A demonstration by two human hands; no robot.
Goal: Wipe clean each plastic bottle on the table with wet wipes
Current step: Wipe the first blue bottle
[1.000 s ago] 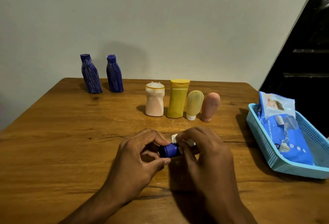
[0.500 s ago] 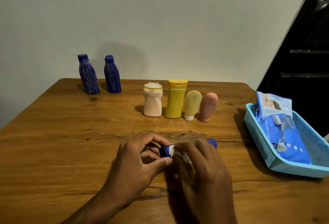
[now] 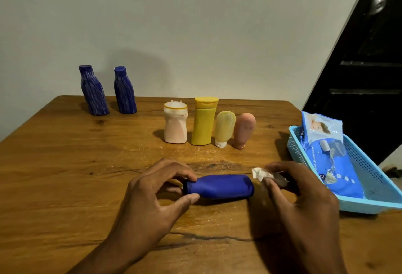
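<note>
The blue bottle (image 3: 219, 186) lies on its side on the table (image 3: 65, 175); the left hand (image 3: 156, 195) pinches its cap end, while the right hand (image 3: 300, 195), just off its base, pinches a crumpled wipe (image 3: 258, 173).

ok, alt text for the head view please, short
A person's left hand grips the cap end of a blue bottle lying on a wooden table, while the right hand pinches a crumpled wet wipe beside its base. Six bottles stand behind; a wipes pack sits in a blue basket.
</note>
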